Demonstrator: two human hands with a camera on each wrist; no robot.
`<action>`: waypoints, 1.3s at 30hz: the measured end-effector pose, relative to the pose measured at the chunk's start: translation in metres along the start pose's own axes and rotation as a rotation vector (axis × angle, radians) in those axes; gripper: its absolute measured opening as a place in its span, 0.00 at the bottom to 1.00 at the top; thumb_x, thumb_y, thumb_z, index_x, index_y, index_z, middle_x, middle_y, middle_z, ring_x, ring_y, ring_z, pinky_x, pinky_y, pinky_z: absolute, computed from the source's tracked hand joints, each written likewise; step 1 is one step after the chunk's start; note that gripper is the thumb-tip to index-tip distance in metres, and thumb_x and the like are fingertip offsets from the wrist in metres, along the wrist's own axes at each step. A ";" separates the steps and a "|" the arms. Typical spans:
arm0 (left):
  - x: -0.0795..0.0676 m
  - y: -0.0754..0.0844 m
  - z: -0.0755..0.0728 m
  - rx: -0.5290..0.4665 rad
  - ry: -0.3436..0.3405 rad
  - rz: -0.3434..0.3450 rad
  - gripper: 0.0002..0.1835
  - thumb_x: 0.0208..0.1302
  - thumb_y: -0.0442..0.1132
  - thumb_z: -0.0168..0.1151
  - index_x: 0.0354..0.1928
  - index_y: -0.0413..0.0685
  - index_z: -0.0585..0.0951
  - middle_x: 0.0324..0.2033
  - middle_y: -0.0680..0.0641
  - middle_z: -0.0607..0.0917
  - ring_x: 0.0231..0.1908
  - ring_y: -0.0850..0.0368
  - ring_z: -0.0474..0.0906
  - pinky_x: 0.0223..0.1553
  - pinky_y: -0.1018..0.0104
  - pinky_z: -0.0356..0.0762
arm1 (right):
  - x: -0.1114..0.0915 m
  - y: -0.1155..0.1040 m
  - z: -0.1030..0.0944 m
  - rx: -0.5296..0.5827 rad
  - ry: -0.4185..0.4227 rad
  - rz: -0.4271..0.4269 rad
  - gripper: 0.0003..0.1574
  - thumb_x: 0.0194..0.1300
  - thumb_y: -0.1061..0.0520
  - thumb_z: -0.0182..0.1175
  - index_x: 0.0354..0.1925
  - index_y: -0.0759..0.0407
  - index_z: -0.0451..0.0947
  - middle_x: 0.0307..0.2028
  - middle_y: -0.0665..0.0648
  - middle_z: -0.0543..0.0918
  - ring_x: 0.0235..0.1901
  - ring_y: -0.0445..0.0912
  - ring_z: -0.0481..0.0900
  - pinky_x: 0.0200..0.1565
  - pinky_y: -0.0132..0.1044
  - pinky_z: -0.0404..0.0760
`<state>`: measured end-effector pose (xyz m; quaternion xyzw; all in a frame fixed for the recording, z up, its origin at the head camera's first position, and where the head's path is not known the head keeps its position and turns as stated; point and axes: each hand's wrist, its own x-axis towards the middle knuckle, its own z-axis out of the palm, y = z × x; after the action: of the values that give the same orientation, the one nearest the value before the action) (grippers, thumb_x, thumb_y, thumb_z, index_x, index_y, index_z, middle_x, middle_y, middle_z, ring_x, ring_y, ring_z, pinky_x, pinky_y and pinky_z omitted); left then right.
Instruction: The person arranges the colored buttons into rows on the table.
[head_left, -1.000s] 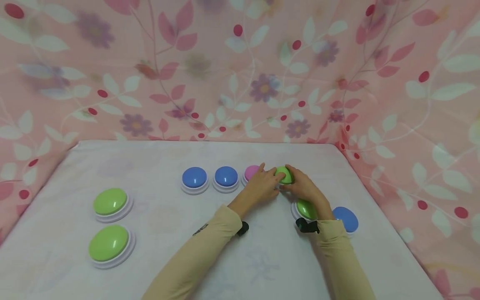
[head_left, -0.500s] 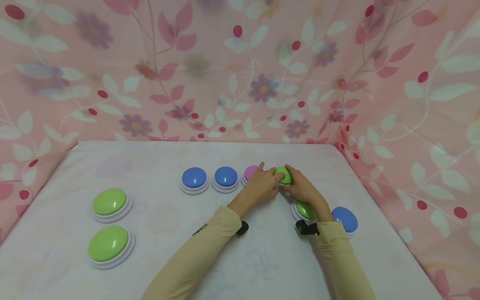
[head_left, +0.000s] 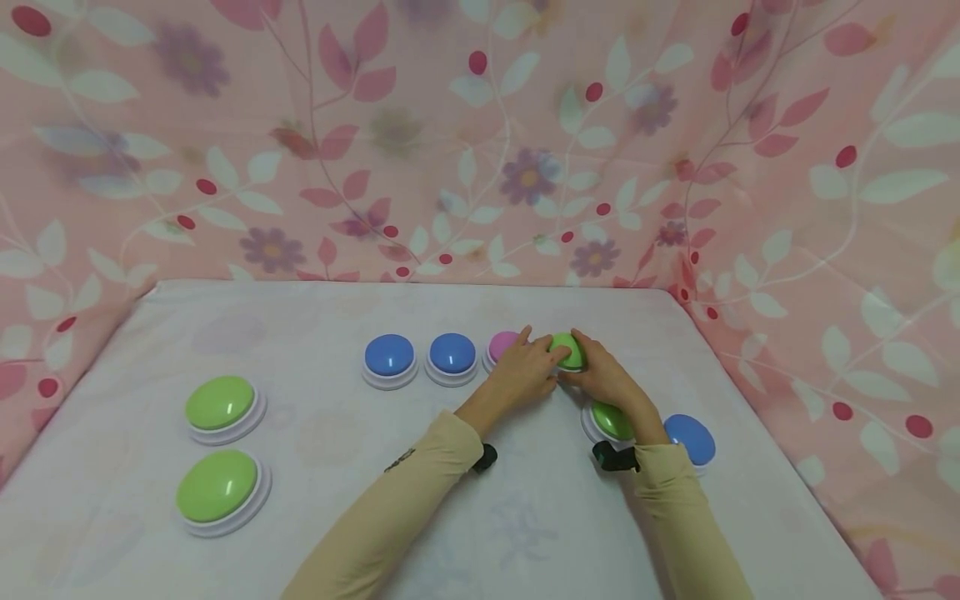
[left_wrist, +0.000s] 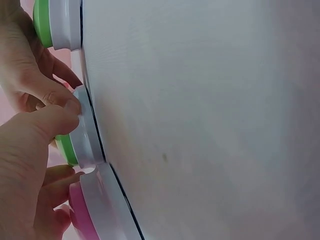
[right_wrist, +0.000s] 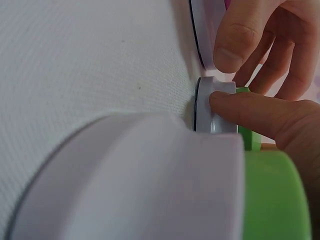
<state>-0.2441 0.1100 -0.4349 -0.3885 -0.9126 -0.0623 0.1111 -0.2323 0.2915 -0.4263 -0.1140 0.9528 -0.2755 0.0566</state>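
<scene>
A green domed push button point(head_left: 567, 353) with a white base stands at the right end of the back row. My right hand point(head_left: 611, 379) grips it from the right, its thumb point(right_wrist: 227, 102) flat on the base's near side. From the left, my left hand point(head_left: 521, 367) holds the same button, index finger over the green dome and thumb point(left_wrist: 65, 115) close by the right thumb. Other left fingers reach into the gap beside a pink push button point(head_left: 501, 343), partly covering it. Below my right wrist sits another green push button point(head_left: 611, 419), partly hidden.
Two blue push buttons point(head_left: 390, 357) continue the back row leftward. Another blue button point(head_left: 692, 439) stands right of my right sleeve. Two larger green buttons point(head_left: 220, 404) lie at the left. A white cloth covers the table point(head_left: 337, 450); floral fabric point(head_left: 450, 150) hangs behind.
</scene>
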 end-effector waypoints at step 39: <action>-0.190 -0.160 -0.133 -0.262 0.051 -0.414 0.35 0.64 0.46 0.65 0.72 0.50 0.65 0.70 0.33 0.65 0.67 0.22 0.57 0.60 0.27 0.60 | 0.050 -0.193 0.051 0.001 -0.063 -0.389 0.50 0.64 0.51 0.67 0.76 0.53 0.55 0.71 0.59 0.64 0.69 0.52 0.66 0.68 0.49 0.66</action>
<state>-0.2114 -0.1592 -0.3583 -0.2025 -0.9538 -0.2115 0.0676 -0.2364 0.0947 -0.3679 -0.3046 0.9104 -0.2782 0.0320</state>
